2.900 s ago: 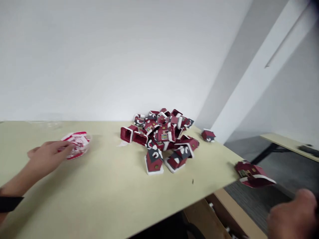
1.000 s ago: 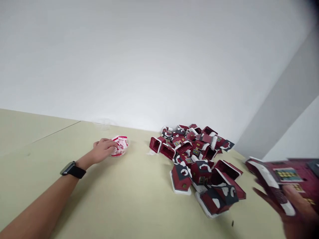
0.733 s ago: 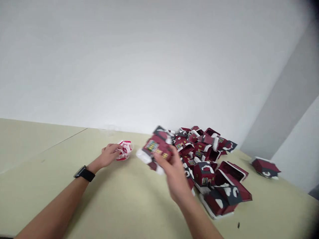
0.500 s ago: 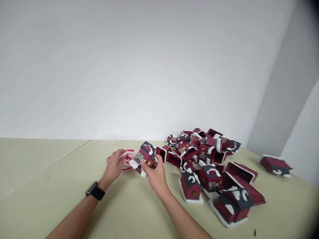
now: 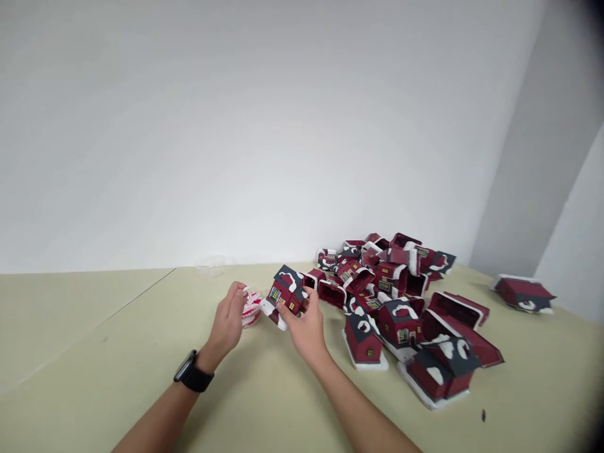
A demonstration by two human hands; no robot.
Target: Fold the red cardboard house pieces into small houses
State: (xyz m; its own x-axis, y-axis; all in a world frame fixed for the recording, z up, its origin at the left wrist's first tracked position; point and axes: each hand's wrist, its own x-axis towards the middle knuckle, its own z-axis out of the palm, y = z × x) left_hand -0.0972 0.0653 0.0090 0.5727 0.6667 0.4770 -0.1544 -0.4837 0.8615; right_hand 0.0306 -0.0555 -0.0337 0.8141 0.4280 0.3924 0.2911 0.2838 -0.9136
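My right hand point(image 5: 304, 321) grips a small model house point(image 5: 287, 292) with dark red walls, a dark grey roof, painted yellow windows and white snow patches. Its thumb lies across the front, and the house tilts to the left. Close by on the left is a round bunch of red-and-white striped pieces point(image 5: 251, 309), apparently in a clear tub. My left hand point(image 5: 228, 321) reaches to its left side with fingers pressed together. What the fingertips hold is hidden. A dark watch point(image 5: 192, 372) is on the left wrist.
A pile of similar houses point(image 5: 391, 283) fills the right side, some lying with open undersides showing. One more house point(image 5: 523, 294) lies apart at far right. Clear plastic point(image 5: 211, 264) rests near the wall. A small dark scrap point(image 5: 483, 415) lies in front.
The view has shifted slightly. My left hand has moved right and lower against the striped bunch; a striped strip seen in its fingers earlier is now hidden. The right hand still holds the house.
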